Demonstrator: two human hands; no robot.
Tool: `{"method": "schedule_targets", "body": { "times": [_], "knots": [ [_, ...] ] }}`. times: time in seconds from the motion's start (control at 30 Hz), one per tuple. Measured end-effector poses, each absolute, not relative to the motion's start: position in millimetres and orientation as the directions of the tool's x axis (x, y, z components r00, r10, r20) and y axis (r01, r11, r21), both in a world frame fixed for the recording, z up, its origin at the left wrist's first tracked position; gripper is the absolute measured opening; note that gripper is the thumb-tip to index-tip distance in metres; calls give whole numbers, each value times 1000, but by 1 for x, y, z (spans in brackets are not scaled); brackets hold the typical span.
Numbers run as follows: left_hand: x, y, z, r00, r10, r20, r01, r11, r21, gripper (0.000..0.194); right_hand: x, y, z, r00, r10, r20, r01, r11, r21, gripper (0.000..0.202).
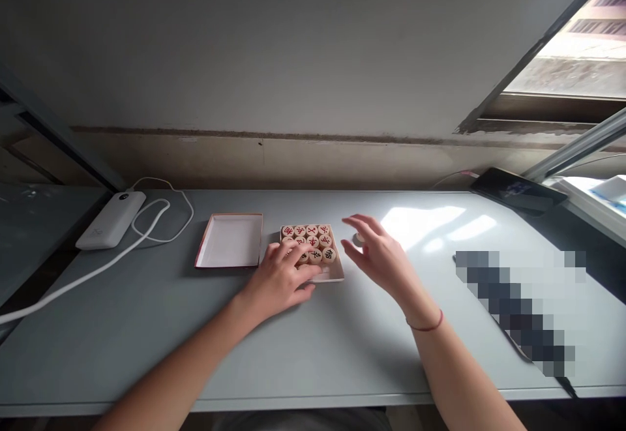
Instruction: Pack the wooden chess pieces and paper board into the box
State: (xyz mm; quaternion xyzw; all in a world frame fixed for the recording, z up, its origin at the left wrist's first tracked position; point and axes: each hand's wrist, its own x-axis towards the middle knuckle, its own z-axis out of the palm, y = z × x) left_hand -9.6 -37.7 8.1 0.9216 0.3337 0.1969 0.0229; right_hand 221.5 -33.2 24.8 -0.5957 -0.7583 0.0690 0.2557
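Note:
Round chess pieces (312, 242) with red and black characters lie in rows inside a shallow box (337, 279) at mid-table. My left hand (281, 274) rests over the box's left and front part, fingers spread on the pieces, hiding some of them. To the right of the box, my right hand (379, 255) hovers with thumb and fingers apart. A single pale piece (359, 238) is partly visible by its fingers, apparently on the table. Left of the box lies a white-lined lid (231, 240), its inside facing up.
A white power bank (111, 220) with a white cable (98, 274) is at the left. Toward the back right lies a dark phone (518, 190). A blurred, pixelated object (513, 317) sits on the right of the grey table (352, 366). Behind is a wall.

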Motion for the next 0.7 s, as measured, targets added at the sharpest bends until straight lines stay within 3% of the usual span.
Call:
{"method": "schedule_targets", "body": {
  "times": [0.1,0.3,0.47,0.57,0.7],
  "knots": [
    [-4,-39,6,715,618,327,603,-782,158,16,240,-25,16,-107,972,209,935,170,-311,51],
    [-1,-40,0,711,623,325,616,-775,139,7,249,-18,1,-66,995,74,942,87,-325,45],
    [-2,-40,6,684,626,375,606,-774,186,22,248,-15,1,-55,993,103,927,89,-364,38],
    [3,-38,16,625,669,402,622,-738,262,28,239,-20,13,-59,985,161,866,131,-482,27],
    [12,-30,23,575,696,431,594,-717,365,32,216,-33,30,-133,980,147,557,197,-807,29]
  ]
}}
